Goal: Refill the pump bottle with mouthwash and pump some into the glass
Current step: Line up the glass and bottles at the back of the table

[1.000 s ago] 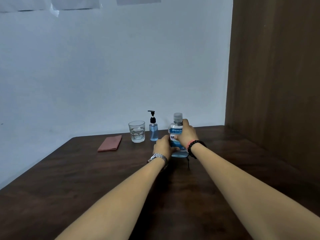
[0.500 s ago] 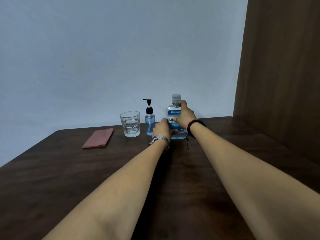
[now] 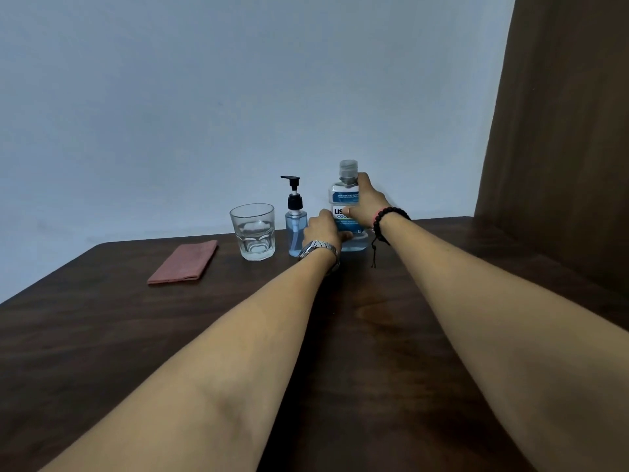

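Now both hands hold the upright mouthwash bottle (image 3: 347, 199) on the counter (image 3: 102, 335): right hand (image 3: 367, 201) fingers wrap its shoulder, left hand (image 3: 323, 229) grips low, beside the pump bottle (image 3: 294, 226) and glass (image 3: 253, 231).

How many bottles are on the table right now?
2: the pump bottle stands right of the glass; the mouthwash bottle stands right of it, gripped by both hands. None looks hidden.

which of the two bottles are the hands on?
The mouthwash bottle, the taller one with the clear cap and blue label, rightmost in the row. Right hand grips its upper part, left hand its base. The pump bottle beside it stands untouched.
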